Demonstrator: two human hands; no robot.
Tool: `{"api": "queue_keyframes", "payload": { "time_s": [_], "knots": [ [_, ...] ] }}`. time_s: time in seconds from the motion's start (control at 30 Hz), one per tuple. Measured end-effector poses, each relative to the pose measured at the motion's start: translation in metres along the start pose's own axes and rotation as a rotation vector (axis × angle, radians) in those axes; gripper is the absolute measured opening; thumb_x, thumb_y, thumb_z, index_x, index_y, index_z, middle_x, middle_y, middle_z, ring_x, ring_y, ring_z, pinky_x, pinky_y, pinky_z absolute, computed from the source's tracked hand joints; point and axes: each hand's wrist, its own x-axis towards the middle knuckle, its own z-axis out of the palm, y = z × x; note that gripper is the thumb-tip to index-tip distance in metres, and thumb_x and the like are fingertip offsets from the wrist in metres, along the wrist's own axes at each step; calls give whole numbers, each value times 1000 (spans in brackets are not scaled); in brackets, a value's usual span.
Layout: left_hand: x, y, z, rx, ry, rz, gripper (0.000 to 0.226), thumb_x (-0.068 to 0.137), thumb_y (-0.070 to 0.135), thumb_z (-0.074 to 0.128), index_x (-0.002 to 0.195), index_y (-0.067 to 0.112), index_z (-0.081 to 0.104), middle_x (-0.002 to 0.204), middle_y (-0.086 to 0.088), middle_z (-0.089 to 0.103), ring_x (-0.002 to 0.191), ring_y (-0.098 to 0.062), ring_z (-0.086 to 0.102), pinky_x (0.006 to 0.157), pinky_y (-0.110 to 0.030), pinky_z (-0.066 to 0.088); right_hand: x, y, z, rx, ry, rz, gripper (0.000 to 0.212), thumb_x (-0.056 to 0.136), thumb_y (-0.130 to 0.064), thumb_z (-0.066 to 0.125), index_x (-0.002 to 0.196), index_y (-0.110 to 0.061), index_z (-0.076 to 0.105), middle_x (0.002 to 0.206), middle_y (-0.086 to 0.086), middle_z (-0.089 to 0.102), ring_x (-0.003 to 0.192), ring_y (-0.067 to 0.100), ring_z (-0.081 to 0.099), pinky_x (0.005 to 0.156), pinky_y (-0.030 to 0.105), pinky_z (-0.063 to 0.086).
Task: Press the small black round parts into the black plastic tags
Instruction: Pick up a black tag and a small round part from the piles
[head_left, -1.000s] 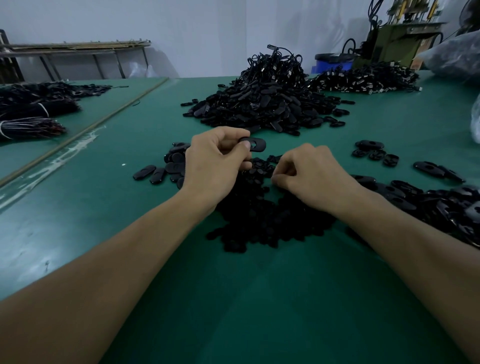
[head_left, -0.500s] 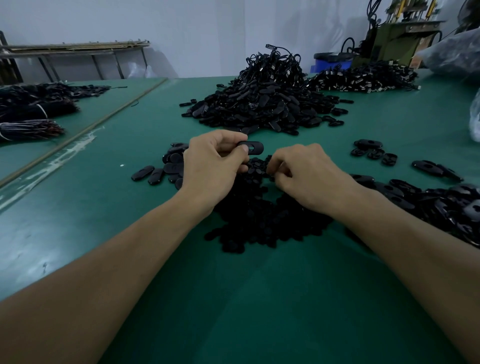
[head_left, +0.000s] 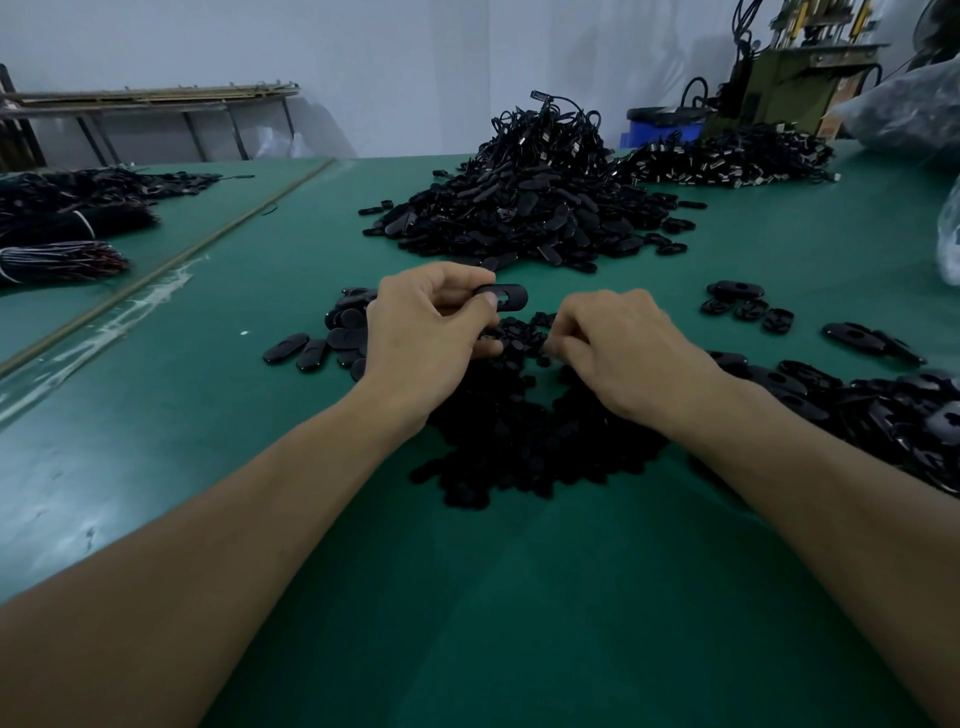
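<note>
Tag, black oval plastic, is gripped in the left hand, pinched between the thumb and the curled fingers. Its right end projects free of the hand and points toward the right hand. A recess shows in its upper face just beside the thumb tip. The tag is raised clear of the table, above the far edge of the pile of round parts.

The right hand lies just right of the tag, knuckles up, fingers curled, fingertips down at the pile of round parts. Whether a part sits between the fingertips cannot be told.

The pile of round parts lies on the table under and between both hands and extends toward the viewer. A small group of tags lies flat just left of the left hand. A wider spread of tags lies right of the right forearm. A few loose tags lie apart, beyond the right hand.

Further back, a tall heap of tags with cords stands at the table centre. A lower heap lies behind it to the right. Bundles of cords lie at far left. A blue barrel and a green machine stand behind the table.
</note>
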Motion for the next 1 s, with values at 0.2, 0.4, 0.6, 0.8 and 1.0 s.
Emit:
{"api": "queue_keyframes", "payload": {
  "time_s": [0.2,0.4,0.6,0.8,1.0],
  "knots": [
    [-1,0,0,-18,1,-2,16,92,4,70,94,19,73,77,1,76,73,-16,75,68,-32,62,-1,2,-4,264,159,-70,9,97,-27,62,95,-22,70,84,-6,68,79,7,63,77,26,55],
    [-1,1,1,-10,-17,8,15,92,4,70,94,19,72,82,-2,75,78,-13,75,65,-30,62,-3,0,-4,445,146,-98,22,95,-17,66,114,-25,71,87,-16,70,82,-2,65,77,10,48],
    [-2,1,2,-30,-38,1,15,91,5,72,93,19,73,77,2,75,78,-13,75,64,-29,62,-3,0,-6,675,121,-3,11,90,-16,72,96,-21,64,77,-5,76,76,4,70,75,25,54],
    [-4,3,3,-18,-84,41,15,90,4,72,96,17,73,80,-1,76,76,-16,76,66,-28,61,-5,-2,-8,713,134,26,10,90,-13,70,90,-22,69,77,0,76,77,18,72,74,38,60],
    [-5,3,4,2,-107,55,15,89,3,74,96,17,74,82,-3,77,73,-19,76,67,-29,62,-4,-3,-7,680,153,10,10,89,-11,72,90,-20,67,76,-2,76,75,8,71,74,27,55]
  ]
}}
